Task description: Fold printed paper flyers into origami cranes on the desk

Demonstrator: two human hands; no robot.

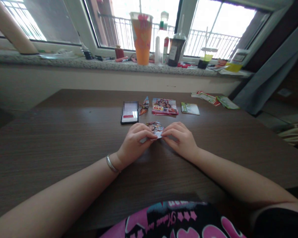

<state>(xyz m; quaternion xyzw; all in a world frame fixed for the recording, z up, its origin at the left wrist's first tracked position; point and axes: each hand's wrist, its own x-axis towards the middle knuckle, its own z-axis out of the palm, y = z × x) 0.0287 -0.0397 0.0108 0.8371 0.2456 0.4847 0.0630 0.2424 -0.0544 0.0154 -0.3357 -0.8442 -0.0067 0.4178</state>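
Between my two hands, just above the brown table (pixel 89 148), is a small sheet of printed paper (pixel 155 127) with a colourful picture and a pale near edge. My left hand (pixel 137 138), with a silver bangle at the wrist, pinches its near left edge between thumb and fingers. On the other side my right hand (pixel 180 137) pinches the near right edge. Just beyond stand a phone (pixel 129 114) with a lit screen, a folded paper piece (pixel 144 106) of similar print, and a stack of printed leaflets (pixel 165 106).
Right of the leaflets lies a green and white stack of paper (pixel 190 108). Paper strips (pixel 206 98) and a green packet (pixel 227 102) lie at the far right corner. On the windowsill (pixel 99 63) stand an orange drink cup (pixel 142 39), a dark cup (pixel 176 49) and several bottles.
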